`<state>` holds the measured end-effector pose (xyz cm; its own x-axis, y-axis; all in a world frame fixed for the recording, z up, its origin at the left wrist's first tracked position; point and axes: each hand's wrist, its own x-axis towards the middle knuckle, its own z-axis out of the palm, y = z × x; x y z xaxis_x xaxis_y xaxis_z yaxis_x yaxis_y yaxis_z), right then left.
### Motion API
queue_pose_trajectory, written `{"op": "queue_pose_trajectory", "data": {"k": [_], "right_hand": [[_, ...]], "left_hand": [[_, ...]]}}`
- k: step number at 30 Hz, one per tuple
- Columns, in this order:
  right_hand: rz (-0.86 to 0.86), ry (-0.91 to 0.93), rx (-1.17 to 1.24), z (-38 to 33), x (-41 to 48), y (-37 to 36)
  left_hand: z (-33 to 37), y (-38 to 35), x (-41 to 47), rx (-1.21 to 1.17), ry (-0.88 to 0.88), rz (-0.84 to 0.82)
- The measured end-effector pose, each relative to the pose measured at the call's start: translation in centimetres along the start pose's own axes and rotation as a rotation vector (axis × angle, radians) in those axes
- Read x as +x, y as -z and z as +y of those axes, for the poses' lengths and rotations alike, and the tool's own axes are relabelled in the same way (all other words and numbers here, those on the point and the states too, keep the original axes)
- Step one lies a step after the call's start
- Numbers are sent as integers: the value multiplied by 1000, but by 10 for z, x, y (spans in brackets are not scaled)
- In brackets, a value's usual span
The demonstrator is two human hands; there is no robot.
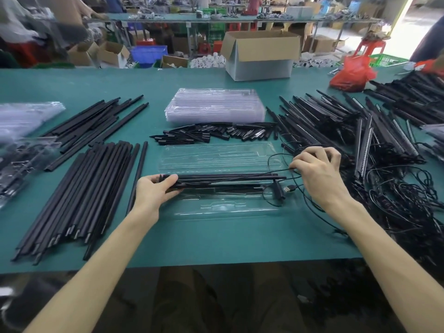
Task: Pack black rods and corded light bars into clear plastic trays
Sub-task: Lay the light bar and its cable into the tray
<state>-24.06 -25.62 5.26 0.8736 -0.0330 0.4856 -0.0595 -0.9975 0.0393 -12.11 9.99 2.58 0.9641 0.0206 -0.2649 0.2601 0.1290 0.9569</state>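
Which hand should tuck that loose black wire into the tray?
Probably the right hand: it pinches the cord beside the clear tray, while the left hand holds the rod bundle's other end.

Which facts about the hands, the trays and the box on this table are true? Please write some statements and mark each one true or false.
1. The left hand grips the left end of the rod bundle. True.
2. The right hand is empty. False: it pinches a black cable.
3. The stack of clear trays lies beyond the short black pieces. True.
4. The cardboard box is closed. False: its flaps stand open.
5. The red bag lies at the table's left end. False: it lies at the far right.
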Motion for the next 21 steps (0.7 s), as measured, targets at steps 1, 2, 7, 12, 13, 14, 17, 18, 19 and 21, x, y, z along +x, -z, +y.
{"op": "queue_pose_trajectory", "data": {"k": [1,2,7,12,13,14,17,18,19,21], "right_hand": [[-14,-3,-1,-1,0,-2],[-25,-6,-1,-2,-1,-4],[-52,-8,-6,-6,-5,-13],[16,-2,-11,-10,-4,-17],[32,1,-9,-12,-5,-17],[47,10,-8,-16,-5,-17],[115,65,35,-29,-9,-13],[143,95,69,-35,-12,-11],[157,131,104,-41,-16,-10],[98,200,143,-53,-25,-10]], "left_hand": [[-1,2,1,109,-24,-8],[-1,5,2,249,-60,2],[-6,9,3,1096,-400,109],[-7,2,1,1323,-696,71],[-7,-1,1,1323,-756,-26],[-7,-4,1,1320,-803,-134],[-11,-17,-1,1276,-842,-340],[-13,-21,-1,1250,-850,-356],[-14,-24,-1,1216,-861,-359],[-15,-28,0,1150,-873,-367]]}}
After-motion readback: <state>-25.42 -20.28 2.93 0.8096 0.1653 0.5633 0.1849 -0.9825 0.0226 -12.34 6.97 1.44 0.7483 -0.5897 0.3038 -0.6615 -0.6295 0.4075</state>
